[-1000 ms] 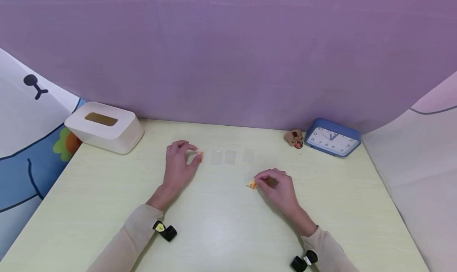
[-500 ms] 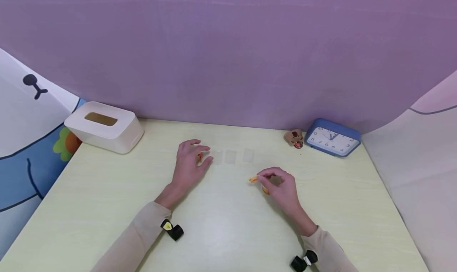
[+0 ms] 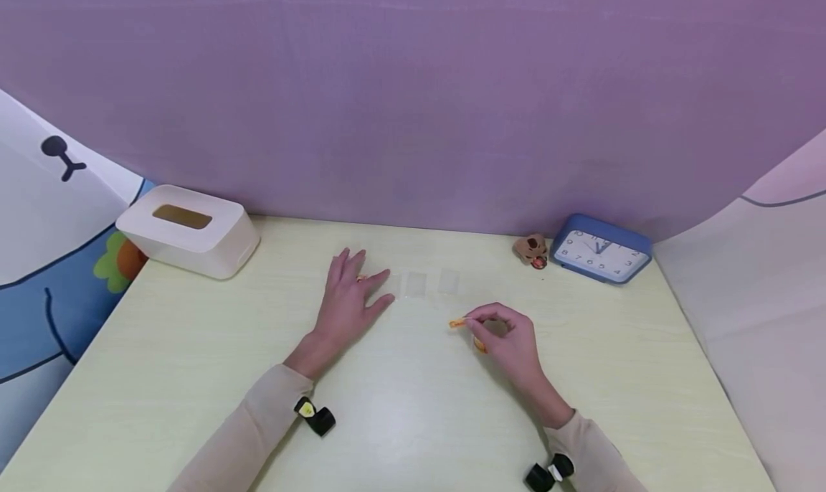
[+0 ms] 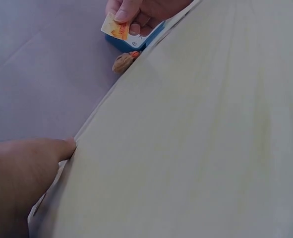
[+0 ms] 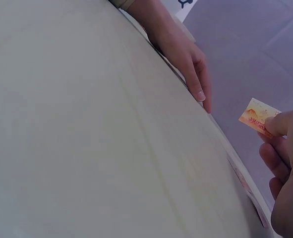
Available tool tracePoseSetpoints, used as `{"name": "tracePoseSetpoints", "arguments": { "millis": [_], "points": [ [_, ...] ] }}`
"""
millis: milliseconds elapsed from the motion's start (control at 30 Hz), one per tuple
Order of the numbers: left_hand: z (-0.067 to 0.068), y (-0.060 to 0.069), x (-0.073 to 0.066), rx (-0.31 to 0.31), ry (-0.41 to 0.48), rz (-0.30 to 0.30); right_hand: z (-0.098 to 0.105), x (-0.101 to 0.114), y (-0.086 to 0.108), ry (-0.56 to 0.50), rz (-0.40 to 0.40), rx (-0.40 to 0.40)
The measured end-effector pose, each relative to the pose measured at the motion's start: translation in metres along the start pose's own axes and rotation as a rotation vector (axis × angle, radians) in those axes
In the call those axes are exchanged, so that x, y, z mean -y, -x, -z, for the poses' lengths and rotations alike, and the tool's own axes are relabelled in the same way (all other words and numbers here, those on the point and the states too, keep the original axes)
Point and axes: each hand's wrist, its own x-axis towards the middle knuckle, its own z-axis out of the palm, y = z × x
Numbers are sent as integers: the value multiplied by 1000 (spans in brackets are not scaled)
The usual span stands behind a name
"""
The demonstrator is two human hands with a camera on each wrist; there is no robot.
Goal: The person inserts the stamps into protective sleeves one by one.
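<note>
My right hand (image 3: 506,338) pinches a small orange printed card (image 3: 457,323) between thumb and index finger, held above the table. The right wrist view shows that card (image 5: 257,116) with a pale border and red print. Under the right hand, a second orange piece (image 3: 480,344) is partly hidden. Spread out at the left, my left hand (image 3: 345,298) has its fingers over a mostly hidden orange piece (image 3: 361,278). Beside its fingertips lie thin, see-through rectangles: one partly covered, one in the middle (image 3: 416,285) and one at the right (image 3: 449,281).
A white tissue box (image 3: 187,230) stands at the back left of the pale table (image 3: 400,420). At the back right are a small brown bear figure (image 3: 530,250) and a blue clock (image 3: 601,249). Purple cloth (image 3: 413,105) rises behind the table.
My left hand has moved right and its fingers have straightened over the orange piece, covering the leftmost see-through rectangle. My right hand has slightly raised and tilted its card, uncovering the second piece.
</note>
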Motion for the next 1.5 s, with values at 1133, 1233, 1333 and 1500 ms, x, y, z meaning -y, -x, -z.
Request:
{"name": "tracePoseSetpoints", "arguments": {
  "millis": [1133, 1233, 1333, 1500],
  "points": [
    [0, 22, -36, -175, 690, 83, -4, 5, 3, -53, -20, -81],
    [0, 23, -40, -156, 713, 119, -6, 7, 3, -64, -28, -72],
    [-2, 25, -43, -138, 741, 135, -7, 6, 2, -92, -10, -62],
    [-6, 27, -47, -94, 774, 120, -10, 4, 3, -147, 24, -56]
  ]
}}
